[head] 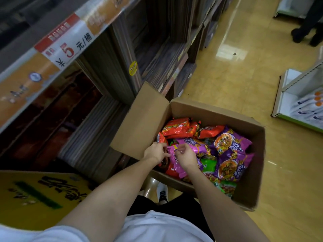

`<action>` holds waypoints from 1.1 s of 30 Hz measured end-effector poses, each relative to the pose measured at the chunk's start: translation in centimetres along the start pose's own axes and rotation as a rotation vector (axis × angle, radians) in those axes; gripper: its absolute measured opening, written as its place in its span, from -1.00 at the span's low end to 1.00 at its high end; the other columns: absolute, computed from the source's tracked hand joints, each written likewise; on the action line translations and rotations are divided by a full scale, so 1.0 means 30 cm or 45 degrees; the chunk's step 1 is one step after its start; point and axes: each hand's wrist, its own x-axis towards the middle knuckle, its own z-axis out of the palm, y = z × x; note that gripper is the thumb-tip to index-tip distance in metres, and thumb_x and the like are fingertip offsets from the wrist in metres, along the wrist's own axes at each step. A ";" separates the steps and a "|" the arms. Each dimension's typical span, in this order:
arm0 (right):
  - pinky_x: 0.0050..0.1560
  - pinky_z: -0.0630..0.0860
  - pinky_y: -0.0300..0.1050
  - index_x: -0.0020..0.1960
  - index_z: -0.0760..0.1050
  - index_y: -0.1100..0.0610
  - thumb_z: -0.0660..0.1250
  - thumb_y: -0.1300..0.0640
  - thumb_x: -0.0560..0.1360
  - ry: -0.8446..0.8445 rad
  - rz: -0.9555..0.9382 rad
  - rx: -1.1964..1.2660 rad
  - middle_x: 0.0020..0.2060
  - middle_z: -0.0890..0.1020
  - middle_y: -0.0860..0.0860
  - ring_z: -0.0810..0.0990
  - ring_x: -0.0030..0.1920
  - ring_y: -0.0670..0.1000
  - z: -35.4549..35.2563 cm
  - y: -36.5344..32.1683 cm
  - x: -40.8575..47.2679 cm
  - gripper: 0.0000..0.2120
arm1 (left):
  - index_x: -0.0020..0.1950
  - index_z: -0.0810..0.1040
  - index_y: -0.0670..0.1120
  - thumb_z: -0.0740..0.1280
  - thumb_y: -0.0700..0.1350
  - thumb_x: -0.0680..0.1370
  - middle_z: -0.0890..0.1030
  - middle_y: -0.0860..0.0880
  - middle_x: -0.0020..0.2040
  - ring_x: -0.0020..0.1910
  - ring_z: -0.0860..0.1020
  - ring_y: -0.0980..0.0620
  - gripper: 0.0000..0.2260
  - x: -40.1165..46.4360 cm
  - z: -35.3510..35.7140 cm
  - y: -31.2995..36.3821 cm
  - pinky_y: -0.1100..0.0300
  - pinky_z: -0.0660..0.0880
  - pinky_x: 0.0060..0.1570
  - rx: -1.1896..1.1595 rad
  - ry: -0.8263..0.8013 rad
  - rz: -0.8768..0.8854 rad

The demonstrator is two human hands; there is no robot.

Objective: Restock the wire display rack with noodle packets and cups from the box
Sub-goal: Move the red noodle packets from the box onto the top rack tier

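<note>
hands (186,155) on glossy purple packet (176,161)

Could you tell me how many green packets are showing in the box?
2: one green packet beside the right wrist, another at the box's near edge. More may lie buried.

A shop aisle: stocked shelves (157,55) bear a price tag (66,48).
</note>
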 end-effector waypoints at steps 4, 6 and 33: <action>-0.03 0.49 -0.16 0.19 0.50 0.14 0.32 0.21 0.59 -0.004 -0.054 -0.035 -0.01 0.60 -0.01 0.58 0.02 0.00 -0.054 -0.001 -0.024 -0.82 | 0.10 0.64 0.12 0.41 0.02 0.56 0.55 -0.08 0.18 0.24 0.45 -0.13 -0.87 -0.053 -0.016 0.039 0.08 0.43 0.20 0.070 0.185 0.006; -0.05 0.46 -0.19 0.17 0.51 0.15 0.31 0.21 0.59 -0.013 -0.108 -0.065 0.00 0.60 -0.01 0.58 0.02 0.00 -0.089 0.001 -0.038 -0.83 | -0.07 0.67 0.11 0.38 -0.14 0.54 0.56 -0.09 0.15 0.17 0.52 -0.13 -0.86 -0.088 -0.028 0.056 0.09 0.49 0.17 -0.042 0.260 -0.037; 0.23 0.45 0.00 0.38 0.33 0.18 0.43 -0.04 0.54 -0.077 -0.702 -0.097 0.35 0.32 0.15 0.48 0.26 0.17 -0.230 -0.110 -0.495 -0.46 | 0.46 0.35 0.00 0.47 -0.31 0.48 0.57 -0.12 0.10 -0.01 0.62 -0.01 -0.39 -0.861 -0.123 0.073 0.19 0.56 -0.17 -1.224 0.615 -0.101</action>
